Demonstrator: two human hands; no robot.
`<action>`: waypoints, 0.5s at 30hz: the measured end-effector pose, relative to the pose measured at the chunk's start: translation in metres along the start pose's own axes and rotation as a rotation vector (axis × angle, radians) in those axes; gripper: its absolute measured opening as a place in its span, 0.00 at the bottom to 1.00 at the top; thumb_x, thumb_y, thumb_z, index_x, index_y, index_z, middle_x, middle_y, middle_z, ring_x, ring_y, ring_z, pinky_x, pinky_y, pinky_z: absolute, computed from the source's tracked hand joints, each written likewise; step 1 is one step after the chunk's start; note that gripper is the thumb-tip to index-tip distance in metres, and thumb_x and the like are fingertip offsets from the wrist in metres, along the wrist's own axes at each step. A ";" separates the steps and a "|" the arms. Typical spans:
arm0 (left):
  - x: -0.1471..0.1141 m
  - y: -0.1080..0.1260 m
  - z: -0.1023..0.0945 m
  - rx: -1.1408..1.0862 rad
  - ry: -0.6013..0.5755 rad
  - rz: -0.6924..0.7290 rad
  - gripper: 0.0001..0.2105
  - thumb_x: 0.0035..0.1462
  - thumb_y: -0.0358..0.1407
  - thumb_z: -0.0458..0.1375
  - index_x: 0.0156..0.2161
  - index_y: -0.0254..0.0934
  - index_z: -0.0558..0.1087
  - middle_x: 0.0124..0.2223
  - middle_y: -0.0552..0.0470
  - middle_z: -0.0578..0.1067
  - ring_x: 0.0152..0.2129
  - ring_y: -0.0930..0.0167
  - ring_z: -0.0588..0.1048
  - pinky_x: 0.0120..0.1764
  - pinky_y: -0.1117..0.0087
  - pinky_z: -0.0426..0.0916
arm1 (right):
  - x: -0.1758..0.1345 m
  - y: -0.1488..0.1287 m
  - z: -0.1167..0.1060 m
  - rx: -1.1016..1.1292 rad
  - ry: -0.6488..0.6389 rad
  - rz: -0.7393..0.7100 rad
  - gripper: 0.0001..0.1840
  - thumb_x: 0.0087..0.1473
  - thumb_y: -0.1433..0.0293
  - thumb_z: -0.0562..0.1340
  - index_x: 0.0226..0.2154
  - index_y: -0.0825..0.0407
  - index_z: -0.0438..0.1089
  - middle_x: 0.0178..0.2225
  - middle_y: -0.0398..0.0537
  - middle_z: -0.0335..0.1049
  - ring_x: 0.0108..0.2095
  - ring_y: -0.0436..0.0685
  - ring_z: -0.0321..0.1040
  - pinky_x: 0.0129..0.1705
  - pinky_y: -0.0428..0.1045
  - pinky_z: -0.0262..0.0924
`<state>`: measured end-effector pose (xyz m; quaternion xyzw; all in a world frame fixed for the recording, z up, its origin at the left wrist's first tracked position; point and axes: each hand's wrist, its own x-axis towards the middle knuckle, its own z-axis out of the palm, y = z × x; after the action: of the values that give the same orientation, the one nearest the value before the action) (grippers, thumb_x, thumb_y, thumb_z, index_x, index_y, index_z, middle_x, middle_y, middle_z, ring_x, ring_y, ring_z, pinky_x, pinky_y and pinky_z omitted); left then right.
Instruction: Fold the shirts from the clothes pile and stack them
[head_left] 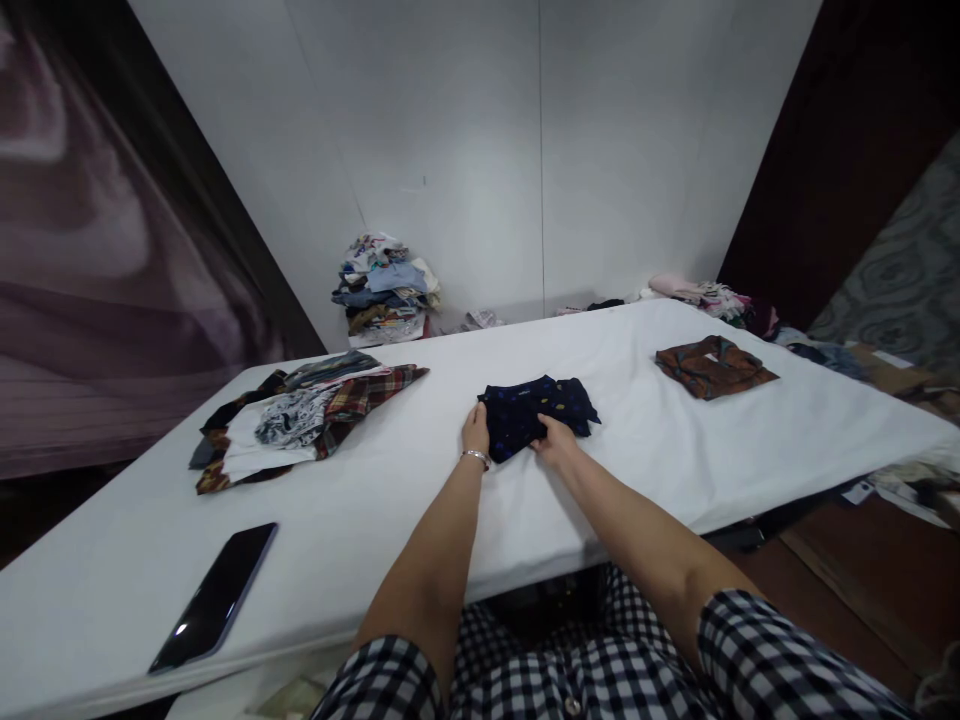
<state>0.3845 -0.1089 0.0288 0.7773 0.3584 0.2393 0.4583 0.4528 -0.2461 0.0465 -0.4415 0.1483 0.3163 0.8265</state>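
A folded dark navy garment (514,420) with small blue and yellow spots lies on the white-covered table (397,500) in front of me. My left hand (475,432) grips its left edge, the thumb on top; a silvery bracelet circles that wrist. At the near edge, right of the middle, my right hand (553,440) pinches the cloth between thumb and fingers. The fingers under the fabric are partly hidden. Farther right, a folded brown patterned garment (712,368) rests apart from both hands.
Several overlapped garments (292,420) lie on the table's left side. Nearer me is a black phone (217,595). Behind the table, a tall clothes pile (386,285) stands against the pale wall (465,120); more clothes (712,298) are heaped beyond the far right edge.
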 end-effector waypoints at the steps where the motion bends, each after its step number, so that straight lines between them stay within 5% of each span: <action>1: -0.001 0.000 -0.002 -0.037 0.022 -0.016 0.27 0.65 0.48 0.36 0.58 0.37 0.64 0.60 0.47 0.67 0.56 0.69 0.66 0.55 0.69 0.61 | 0.001 -0.004 -0.003 0.004 -0.009 -0.005 0.08 0.53 0.78 0.58 0.36 0.50 0.65 0.32 0.44 0.74 0.35 0.53 0.72 0.33 0.48 0.71; 9: -0.001 -0.005 -0.006 -0.049 0.063 -0.082 0.27 0.65 0.46 0.35 0.60 0.34 0.62 0.61 0.46 0.66 0.56 0.70 0.66 0.55 0.70 0.61 | -0.005 -0.022 -0.040 -0.023 -0.053 0.053 0.11 0.51 0.81 0.58 0.35 0.52 0.66 0.27 0.43 0.72 0.28 0.52 0.72 0.31 0.50 0.72; 15: 0.010 0.004 -0.004 0.036 0.010 -0.109 0.19 0.62 0.41 0.45 0.51 0.37 0.72 0.55 0.48 0.73 0.51 0.66 0.70 0.49 0.70 0.66 | -0.009 -0.019 -0.047 0.027 -0.084 0.067 0.11 0.52 0.81 0.58 0.37 0.52 0.67 0.29 0.45 0.74 0.30 0.54 0.73 0.34 0.53 0.73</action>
<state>0.3899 -0.1002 0.0348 0.7636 0.4069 0.2111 0.4547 0.4606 -0.2965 0.0366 -0.4113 0.1324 0.3601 0.8268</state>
